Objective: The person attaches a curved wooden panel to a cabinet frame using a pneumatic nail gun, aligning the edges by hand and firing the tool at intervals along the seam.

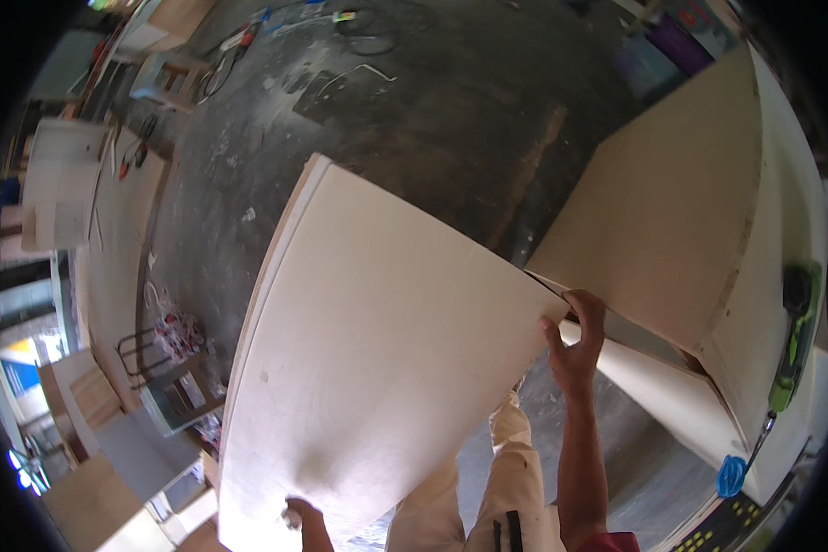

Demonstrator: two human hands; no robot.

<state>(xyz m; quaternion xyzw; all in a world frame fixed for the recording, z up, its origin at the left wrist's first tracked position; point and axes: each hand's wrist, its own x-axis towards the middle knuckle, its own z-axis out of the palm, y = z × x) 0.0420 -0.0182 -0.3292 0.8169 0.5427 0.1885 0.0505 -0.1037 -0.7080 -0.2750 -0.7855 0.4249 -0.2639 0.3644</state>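
Observation:
A large off-white board (386, 340) stands tilted in front of my legs, with a second layer showing along its left edge. My right hand (577, 345) grips its right corner, thumb on the near face and fingers over the edge. Low on the same board is my left hand (309, 524), partly cut off by the picture's lower edge. Its thumb side shows against the face, beside a small pale spot I cannot make out; the other fingers are hidden. Just beyond my right hand stands a big wooden box-like carcass (662, 202).
On the carcass's right side lies a green and black power tool (789, 345), with a blue coil (731, 476) below. Stools (167, 81), cables (368, 37) and a bent rod (363, 72) sit on the dark floor (414, 120). Boards (92, 488) lean at lower left near tangled wires (177, 331).

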